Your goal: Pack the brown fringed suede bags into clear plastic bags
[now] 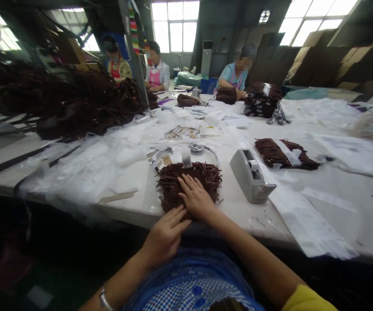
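A dark brown fringed bag (170, 181) lies at the table's front edge, its strands spread to both sides. My right hand (197, 196) rests flat on top of it with fingers stretched out. My left hand (169, 231) is at the bag's near edge, fingers extended, the tips touching it by my right hand. A white strip (186, 157) stands up from the bag's far edge. Just right of the bag sits a grey tape dispenser (253, 177). Behind the bag lies a coiled grey cord or chain (197, 148).
Another fringed bag, wrapped with a white band (286, 153), lies to the right. Farther back is a stack of bags (262, 101). Clear plastic bags (76, 168) and a large brown pile (86, 101) fill the left. Several people work across the table, one in light blue (230, 75).
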### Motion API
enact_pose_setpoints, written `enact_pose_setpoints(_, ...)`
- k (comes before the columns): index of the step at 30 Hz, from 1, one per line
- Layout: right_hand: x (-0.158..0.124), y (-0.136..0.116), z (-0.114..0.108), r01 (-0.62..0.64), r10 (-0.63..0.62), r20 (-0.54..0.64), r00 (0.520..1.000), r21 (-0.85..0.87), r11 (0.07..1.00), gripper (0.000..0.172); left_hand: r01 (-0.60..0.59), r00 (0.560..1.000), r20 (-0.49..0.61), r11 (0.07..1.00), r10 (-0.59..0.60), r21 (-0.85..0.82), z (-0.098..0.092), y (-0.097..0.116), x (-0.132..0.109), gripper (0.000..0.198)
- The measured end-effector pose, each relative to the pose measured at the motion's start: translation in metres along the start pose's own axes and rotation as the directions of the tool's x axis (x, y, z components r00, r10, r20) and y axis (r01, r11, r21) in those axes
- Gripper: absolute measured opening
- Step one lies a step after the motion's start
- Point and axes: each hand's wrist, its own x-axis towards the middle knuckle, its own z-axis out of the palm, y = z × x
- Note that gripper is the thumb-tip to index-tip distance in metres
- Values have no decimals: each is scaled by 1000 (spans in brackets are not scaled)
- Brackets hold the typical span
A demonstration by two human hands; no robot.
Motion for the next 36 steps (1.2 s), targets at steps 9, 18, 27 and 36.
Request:
enact_pose_setpoints(9,-2,10,17,-8,19,91,996,-113,994,54,676,731,122,688,-672,-263,-32,-80,34,35)
enact_pose_setpoints(18,-2,13,21,11,-7,60,998,-63,998,56,797,525,585,115,-619,-593,-25,-89,77,45)
enact_pose_setpoints(27,-2,18,19,-7,13,104,994,-60,998,54,741,583,446,220,-679,-634,-37,-103,52,35)
enact_pose_setpoints(36,-1,14,21,-13,21,103,994,-78,997,52,838,414,597,31,-687,-545,-42,-79,49,42)
